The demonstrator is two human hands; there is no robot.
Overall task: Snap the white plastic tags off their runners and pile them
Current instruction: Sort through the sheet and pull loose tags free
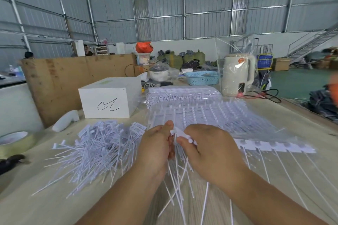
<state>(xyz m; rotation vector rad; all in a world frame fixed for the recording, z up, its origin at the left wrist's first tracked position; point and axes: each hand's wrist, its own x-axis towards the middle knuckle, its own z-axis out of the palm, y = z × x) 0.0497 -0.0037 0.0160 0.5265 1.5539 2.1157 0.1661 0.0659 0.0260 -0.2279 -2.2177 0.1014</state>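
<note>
A loose pile of separated white tags with long thin tails lies on the table to the left of my hands. My left hand and my right hand meet at the table's middle, both curled round a white runner strip. Its tag tails hang down between my forearms. The same strip runs on to the right as a row of tags lying flat. Behind my hands lies a wide stack of uncut tag sheets, with a second stack farther back.
A white box with a scribble stands at the back left, next to a white tagging gun. A tape roll sits at the left edge. Farther back stand a blue basket and a wrapped cream kettle.
</note>
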